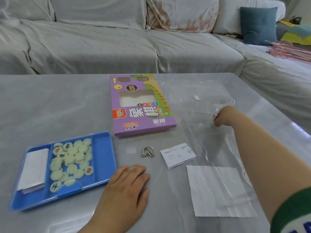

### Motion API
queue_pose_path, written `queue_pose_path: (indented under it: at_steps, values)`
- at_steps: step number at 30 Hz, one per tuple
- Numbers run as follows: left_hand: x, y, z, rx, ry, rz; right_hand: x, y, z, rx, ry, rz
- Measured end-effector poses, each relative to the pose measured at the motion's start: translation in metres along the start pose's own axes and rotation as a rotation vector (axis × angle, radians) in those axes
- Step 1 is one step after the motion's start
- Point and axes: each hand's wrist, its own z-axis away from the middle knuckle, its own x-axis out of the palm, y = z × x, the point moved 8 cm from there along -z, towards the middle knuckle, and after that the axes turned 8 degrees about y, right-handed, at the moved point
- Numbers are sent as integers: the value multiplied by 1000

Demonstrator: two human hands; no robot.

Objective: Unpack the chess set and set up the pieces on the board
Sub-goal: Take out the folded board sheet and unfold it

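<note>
The small round pale chess pieces [71, 163] look light and hard, like little plastic coins, and they would slide and roll if tipped out fast. Each one is best picked up by its edge, with a thumb and one finger. They are creamy white with red or dark signs on top, though many lie with a blank side up. They sit in a loose pile in the middle part of the shallow blue plastic tray [102, 158], which is on the near left of the grey shiny worktop [50, 105]. A clear lid seems to lie over the tray, so it may have to come off first. In the left part of the tray lies a folded white sheet [33, 170], which is probably the paper board; it looks thin and soft and could tear, so it should be lifted flat and opened gently. The right part of the tray looks bare. The left hand [125, 187] rests flat on the worktop just beside the tray, with its grip open and holding nothing. Behind the tray lies the flat purple cardboard box [143, 106] the set came in. Near the hand are a small silver metal ring puzzle [147, 151] and a little folded white leaflet [178, 155]. A white square of paper [218, 190] lies under a crinkly see-through plastic bag [198, 98] on the right. The right hand [223, 116] reaches out over there, its grip pinched shut on the bag. A grey covered sofa [117, 47] stands behind.
</note>
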Motion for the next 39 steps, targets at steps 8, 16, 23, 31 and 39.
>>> queue_pose_path:
  at_steps: [8, 16, 23, 31, 39]
  values:
    - [-3, 1, 0, 12, 47, -15, -17, 14, 4, -1, 295, -552]
    - [-25, 2, 6, 51, 185, 94, -27, -64, 88, -261, 249, -753]
    - [-65, -40, 40, -76, 285, 45, 18, -130, 125, -461, 198, -315]
    - [-62, -55, 48, -129, 182, -53, 35, -136, 130, -479, 161, -188]
    - [-33, -15, 22, 9, 147, -58, -20, -32, 77, -147, 435, -359]
